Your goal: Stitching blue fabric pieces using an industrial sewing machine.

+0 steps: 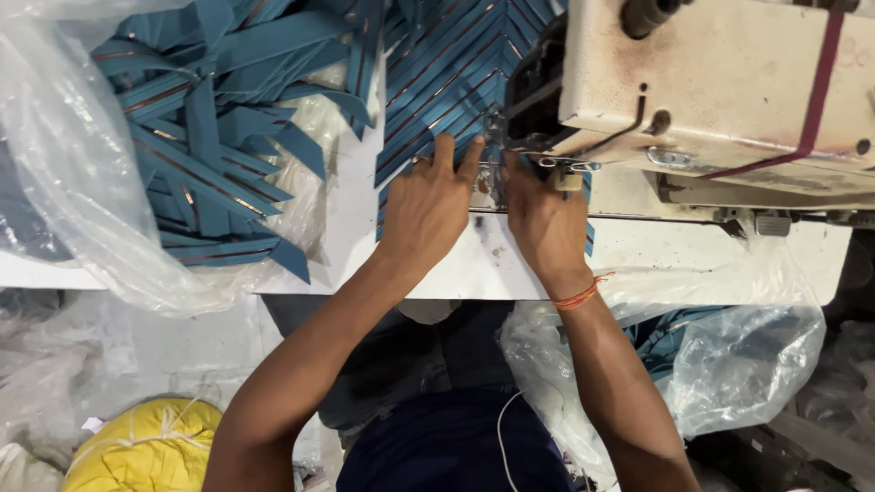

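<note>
While both hands press flat, the left hand (pixel 427 205) and right hand (pixel 544 219) pin thin, floppy blue strips (pixel 437 91) on the counter (pixel 510 264) beside the sewing machine (pixel 720 82); fingers spread, gripping nothing.

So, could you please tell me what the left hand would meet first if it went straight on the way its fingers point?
Probably the stacked blue fabric strips: the left hand already rests on them, fingers pointing up the stack, beside the sewing machine.
</note>
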